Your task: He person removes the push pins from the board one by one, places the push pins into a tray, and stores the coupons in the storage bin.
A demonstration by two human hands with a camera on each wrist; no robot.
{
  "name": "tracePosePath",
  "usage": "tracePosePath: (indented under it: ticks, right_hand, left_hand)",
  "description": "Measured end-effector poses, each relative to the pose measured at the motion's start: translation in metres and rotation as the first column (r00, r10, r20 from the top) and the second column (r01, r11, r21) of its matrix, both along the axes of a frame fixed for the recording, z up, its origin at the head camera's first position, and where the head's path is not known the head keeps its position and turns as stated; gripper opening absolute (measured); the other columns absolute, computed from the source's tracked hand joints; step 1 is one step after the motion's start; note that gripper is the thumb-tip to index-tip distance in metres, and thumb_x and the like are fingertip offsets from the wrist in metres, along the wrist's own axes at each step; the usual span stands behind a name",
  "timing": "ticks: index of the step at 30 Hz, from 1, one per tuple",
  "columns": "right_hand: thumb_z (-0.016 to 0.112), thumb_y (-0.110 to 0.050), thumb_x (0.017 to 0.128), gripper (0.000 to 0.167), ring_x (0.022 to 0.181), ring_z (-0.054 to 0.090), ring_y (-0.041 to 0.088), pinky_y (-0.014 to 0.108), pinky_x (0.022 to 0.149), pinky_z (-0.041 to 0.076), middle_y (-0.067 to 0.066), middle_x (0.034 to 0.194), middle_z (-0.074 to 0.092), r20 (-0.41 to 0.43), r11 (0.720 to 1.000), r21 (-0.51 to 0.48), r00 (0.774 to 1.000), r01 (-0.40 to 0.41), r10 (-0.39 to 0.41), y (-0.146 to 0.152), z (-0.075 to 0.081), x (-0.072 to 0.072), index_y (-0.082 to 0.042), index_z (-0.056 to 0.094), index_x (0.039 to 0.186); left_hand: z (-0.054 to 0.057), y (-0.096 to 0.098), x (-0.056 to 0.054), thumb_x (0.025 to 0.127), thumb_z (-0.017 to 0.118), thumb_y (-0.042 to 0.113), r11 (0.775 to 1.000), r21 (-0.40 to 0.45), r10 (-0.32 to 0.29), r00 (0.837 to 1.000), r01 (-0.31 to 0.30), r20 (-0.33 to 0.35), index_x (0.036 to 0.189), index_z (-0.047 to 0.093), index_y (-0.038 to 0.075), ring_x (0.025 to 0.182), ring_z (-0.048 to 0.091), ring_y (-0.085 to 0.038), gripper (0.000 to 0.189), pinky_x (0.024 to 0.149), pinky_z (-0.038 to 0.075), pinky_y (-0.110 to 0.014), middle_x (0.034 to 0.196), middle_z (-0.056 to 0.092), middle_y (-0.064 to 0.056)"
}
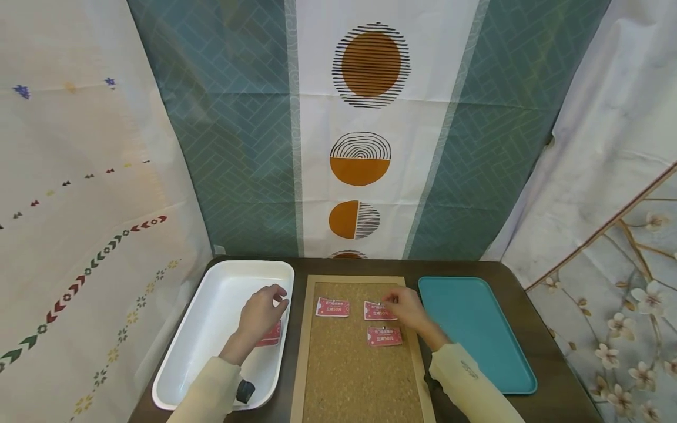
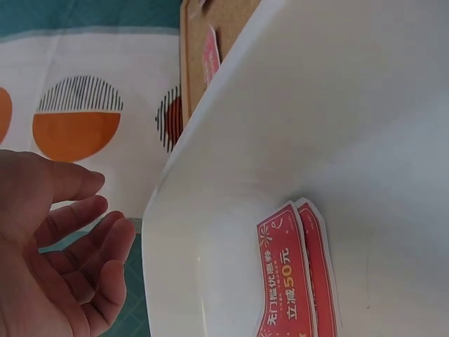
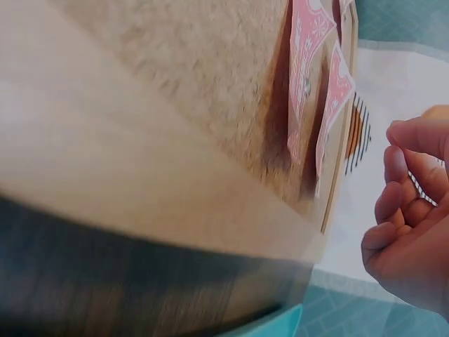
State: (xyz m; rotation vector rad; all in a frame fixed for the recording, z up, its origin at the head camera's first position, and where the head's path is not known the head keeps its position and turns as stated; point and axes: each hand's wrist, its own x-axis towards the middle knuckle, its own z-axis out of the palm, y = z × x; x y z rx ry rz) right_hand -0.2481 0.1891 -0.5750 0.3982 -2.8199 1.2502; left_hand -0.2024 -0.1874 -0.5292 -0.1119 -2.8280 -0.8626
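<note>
My left hand (image 1: 261, 314) hovers over the white tray (image 1: 182, 329), fingers loosely curled and nothing visible between them. Below it, red coupons (image 2: 289, 281) lie overlapped against the tray's inner side. My right hand (image 1: 406, 306) is at the right end of the upper right coupon (image 1: 376, 312) on the corkboard (image 1: 354, 382). Its fingers are bent, with thumb and forefinger tips (image 3: 397, 133) close together; whether they pinch something small is unclear. A second coupon (image 1: 384, 336) is just below, and a third coupon (image 1: 332, 307) is at upper left. Small pins show at the coupons' top edges.
A teal tray (image 1: 478, 335) stands right of the corkboard on the dark table (image 1: 560, 376). In the white tray's near corner is a black object (image 1: 245, 391), partly behind my left sleeve. Patterned cloths (image 1: 359, 117) hang behind the table and at both sides.
</note>
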Motion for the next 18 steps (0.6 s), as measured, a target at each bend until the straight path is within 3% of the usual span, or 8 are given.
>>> tracePosePath:
  ticks: [10, 18]
  right_hand:
    - [0.070, -0.012, 0.089, 0.005, 0.069, 0.052, 0.014, 0.029, 0.061, 0.047, -0.006, 0.076, 0.061, 0.065, 1.000, -0.004, 0.998, -0.006, 0.006, -0.023, -0.009, 0.001, -0.007, 0.073, 0.089]
    - [0.070, -0.013, 0.090, 0.005, 0.070, 0.054, 0.013, 0.028, 0.062, 0.049, -0.007, 0.077, 0.062, 0.035, 0.999, 0.016, 0.999, -0.039, 0.039, -0.039, -0.009, -0.003, -0.010, 0.074, 0.091]
  left_hand:
    - [0.000, 0.017, -0.004, 0.086, 0.073, 0.018, 0.999, 0.034, -0.037, 0.999, 0.036, 0.019, 0.101, 0.069, 0.012, 0.071, 0.059, -0.015, 0.017, 0.058, 0.047, -0.029, 0.091, 0.067, -0.003]
    - [0.001, 0.030, -0.008, 0.087, 0.072, 0.017, 0.995, 0.060, -0.080, 0.997, 0.079, 0.005, 0.100, 0.068, 0.012, 0.073, 0.058, -0.013, 0.014, 0.061, 0.048, -0.030, 0.090, 0.065, -0.001]
